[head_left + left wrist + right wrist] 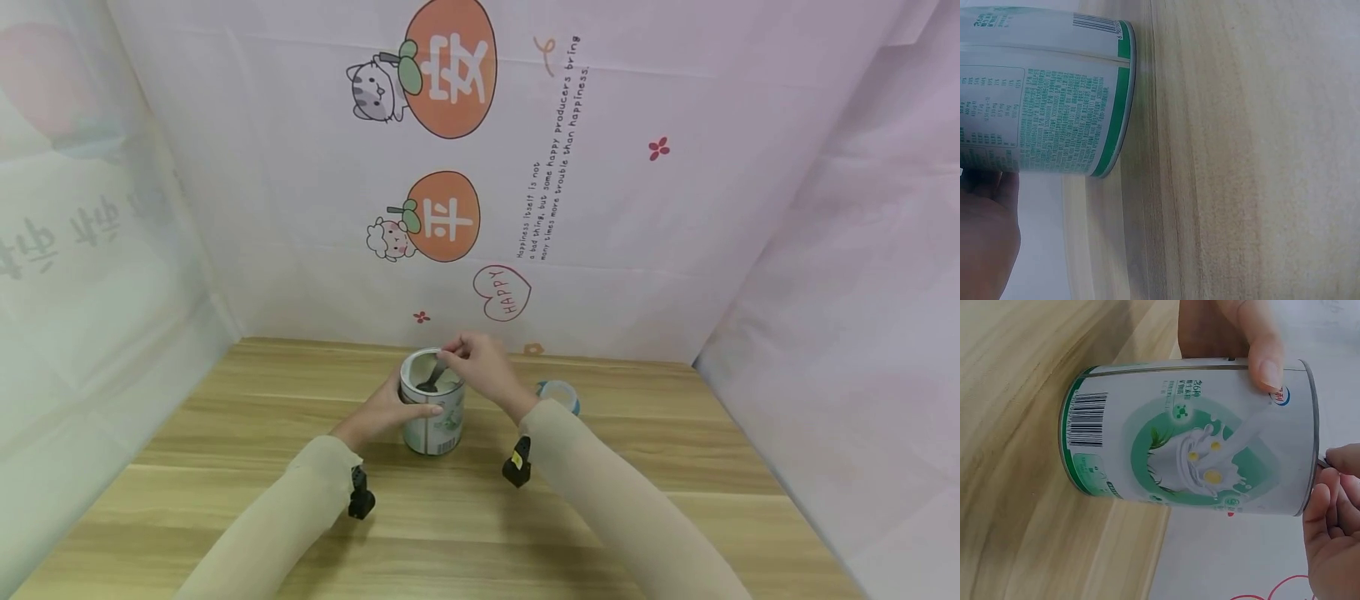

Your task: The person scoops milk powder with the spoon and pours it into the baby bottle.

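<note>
- Hands at work, head view: left hand (pixel 386 414) grips the tin (pixel 432 412) mid-table (pixel 225 467); right hand (pixel 483 367), at the rim's 2 o'clock, pinches a spoon (pixel 433 379) dipped inside.
- Left wrist view: rigid tin wall (pixel 1047 94) stands flat on the wood.
- Right wrist view: glossy label (pixel 1191 440) looks slippery; thumb (pixel 1263 350) wrapping the upper wall seems the surest hold.
</note>
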Demonstrator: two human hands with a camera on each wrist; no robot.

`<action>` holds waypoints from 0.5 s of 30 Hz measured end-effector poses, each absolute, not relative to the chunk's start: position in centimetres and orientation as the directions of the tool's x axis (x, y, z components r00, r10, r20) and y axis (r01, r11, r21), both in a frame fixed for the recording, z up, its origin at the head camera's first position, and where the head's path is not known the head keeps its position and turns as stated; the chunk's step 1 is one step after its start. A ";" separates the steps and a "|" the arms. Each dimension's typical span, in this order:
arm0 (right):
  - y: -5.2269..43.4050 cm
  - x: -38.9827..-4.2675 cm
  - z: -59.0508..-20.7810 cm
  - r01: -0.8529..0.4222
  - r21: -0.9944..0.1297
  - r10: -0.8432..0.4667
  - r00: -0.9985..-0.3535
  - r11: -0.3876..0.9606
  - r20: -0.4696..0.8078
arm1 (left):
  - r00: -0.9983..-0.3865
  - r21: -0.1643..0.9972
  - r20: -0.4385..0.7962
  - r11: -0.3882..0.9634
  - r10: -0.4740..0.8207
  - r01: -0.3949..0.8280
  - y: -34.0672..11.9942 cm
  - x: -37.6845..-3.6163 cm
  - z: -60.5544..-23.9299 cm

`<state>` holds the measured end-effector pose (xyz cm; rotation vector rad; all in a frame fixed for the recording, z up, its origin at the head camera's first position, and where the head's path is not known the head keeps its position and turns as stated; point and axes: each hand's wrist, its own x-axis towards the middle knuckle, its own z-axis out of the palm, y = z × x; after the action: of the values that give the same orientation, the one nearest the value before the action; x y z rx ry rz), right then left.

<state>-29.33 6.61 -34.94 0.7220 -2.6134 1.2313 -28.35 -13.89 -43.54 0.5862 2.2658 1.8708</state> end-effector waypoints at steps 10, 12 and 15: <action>6.1 -29.7 -34.1 -0.481 -0.606 -0.425 -0.871 0.633 0.248 | -0.908 0.965 0.143 0.146 0.394 0.216 -13.9 -28.4 -43.6; 6.0 -29.8 -34.1 -0.485 -0.579 -0.437 -0.869 0.655 0.233 | -0.907 0.965 0.145 0.144 0.396 0.217 -13.9 -28.3 -43.6; 5.8 -29.8 -34.1 -0.498 -0.550 -0.451 -0.862 0.671 0.231 | -0.903 0.965 0.147 0.140 0.403 0.220 -13.9 -28.2 -43.5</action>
<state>-29.78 5.79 -34.09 0.7970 -2.8021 0.9568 -28.24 -13.85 -43.51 0.6222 2.2561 1.8673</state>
